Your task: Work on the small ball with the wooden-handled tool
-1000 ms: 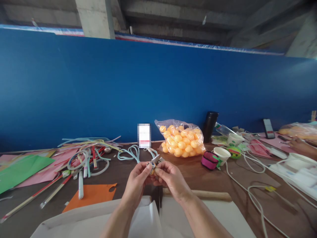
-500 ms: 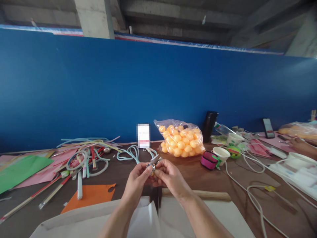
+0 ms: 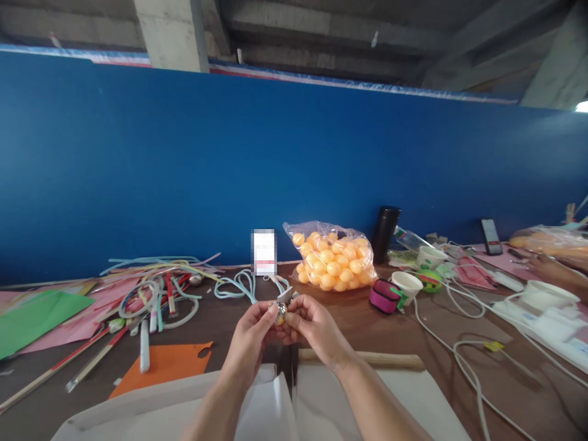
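Observation:
At the middle of the table my left hand (image 3: 252, 331) and my right hand (image 3: 312, 327) meet, fingertips closed round a small shiny silver-and-gold round piece (image 3: 280, 312). My left thumb lies over its near side, and my right thumb and forefinger pinch its right edge. Its exact kind is partly hidden by the fingers. Just behind the fingertips lies a small grey-white piece (image 3: 289, 295), in front of a badge card (image 3: 264, 251) with a pale blue lanyard (image 3: 236, 286).
Behind my hands stands a clear bag of orange balls (image 3: 337, 257). Tubes and strips (image 3: 160, 294), an orange sheet (image 3: 165, 364) and a green sheet (image 3: 41, 321) lie left. Rightward are a magenta pouch (image 3: 384, 296), paper cup (image 3: 407, 286), black bottle (image 3: 386, 233), white cables (image 3: 473, 373) and another person's hand (image 3: 555, 272).
The shiny piece has turned slightly between my fingers and shows a brighter face. Both hands keep their hold; the whole view has shifted a little.

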`<action>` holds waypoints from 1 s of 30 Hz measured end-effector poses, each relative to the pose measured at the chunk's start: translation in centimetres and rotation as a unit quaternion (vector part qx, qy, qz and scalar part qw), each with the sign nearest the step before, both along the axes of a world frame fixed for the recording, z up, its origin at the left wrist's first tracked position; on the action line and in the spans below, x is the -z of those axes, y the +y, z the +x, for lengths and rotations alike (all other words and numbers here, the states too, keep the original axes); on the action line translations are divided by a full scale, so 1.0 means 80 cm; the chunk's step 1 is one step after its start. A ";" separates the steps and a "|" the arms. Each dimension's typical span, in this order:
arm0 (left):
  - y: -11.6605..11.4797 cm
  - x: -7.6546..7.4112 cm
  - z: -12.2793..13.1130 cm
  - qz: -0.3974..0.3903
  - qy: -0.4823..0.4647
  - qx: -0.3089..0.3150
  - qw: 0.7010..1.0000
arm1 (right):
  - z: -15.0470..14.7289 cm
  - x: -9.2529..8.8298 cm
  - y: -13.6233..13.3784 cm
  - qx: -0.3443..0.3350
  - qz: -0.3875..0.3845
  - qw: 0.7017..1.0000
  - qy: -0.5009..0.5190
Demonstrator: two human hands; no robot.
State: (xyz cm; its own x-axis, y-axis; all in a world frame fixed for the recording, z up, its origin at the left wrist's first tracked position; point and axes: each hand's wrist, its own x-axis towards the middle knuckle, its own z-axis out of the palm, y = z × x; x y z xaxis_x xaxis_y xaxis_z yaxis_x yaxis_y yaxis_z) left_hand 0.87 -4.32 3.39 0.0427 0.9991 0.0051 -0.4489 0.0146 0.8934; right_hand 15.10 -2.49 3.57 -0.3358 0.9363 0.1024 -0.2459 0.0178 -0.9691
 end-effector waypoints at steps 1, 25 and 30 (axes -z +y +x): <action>0.000 0.000 0.000 -0.008 -0.014 -0.005 1.000 | 0.002 -0.002 0.000 0.009 0.014 1.000 -0.021; 0.020 0.014 -0.009 -0.078 -0.141 -0.121 0.980 | 0.065 -0.010 -0.022 0.152 0.233 0.780 -0.560; 0.022 0.015 -0.007 -0.071 -0.148 -0.129 0.978 | 0.067 -0.017 -0.019 0.203 0.303 0.841 -0.399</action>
State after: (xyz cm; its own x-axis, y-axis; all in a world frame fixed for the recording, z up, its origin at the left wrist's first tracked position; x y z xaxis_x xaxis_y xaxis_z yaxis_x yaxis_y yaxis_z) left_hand 0.34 -2.59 2.23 -0.1926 0.9682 -0.1599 -0.6924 -0.0186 0.7212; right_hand 20.44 -3.97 4.92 -0.1892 0.8472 0.4964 0.6242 0.4940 -0.6052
